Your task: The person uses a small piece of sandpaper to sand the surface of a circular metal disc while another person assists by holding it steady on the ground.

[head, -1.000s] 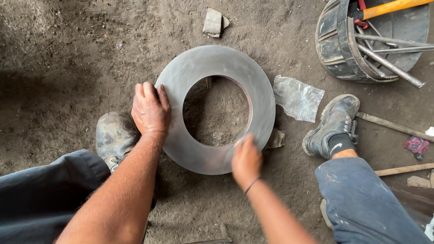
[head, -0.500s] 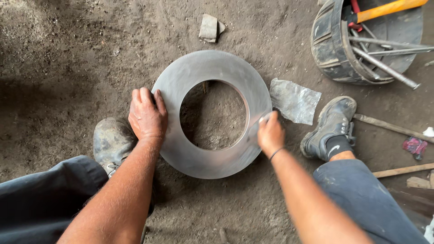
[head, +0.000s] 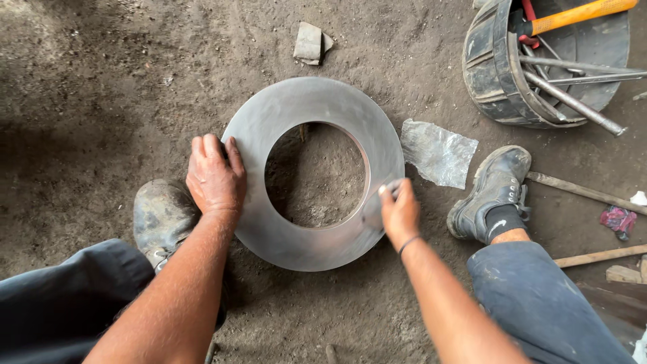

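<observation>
Both hands apart: our left hand (head: 216, 176) pins the flat metal ring (head: 314, 173) against the dirt floor (head: 101, 87), our right hand (head: 399, 212) rubs its right rim.

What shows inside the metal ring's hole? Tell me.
Inside the metal ring only bare dirt floor with small clods shows. Whatever lies beneath the ring's band, and under the left hand, is covered.

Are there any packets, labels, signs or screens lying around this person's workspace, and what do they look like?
No signs, screens or labels show.
Crumpled plastic sheet: clear-grey, empty wrapper-like, on the dirt just right of the metal ring.
Small red-pink scrap: crumpled, at the right edge by the wooden sticks; too small to tell whether it is a wrapper.
Left hand lies flat on the ring; right hand touches its right side.
</observation>
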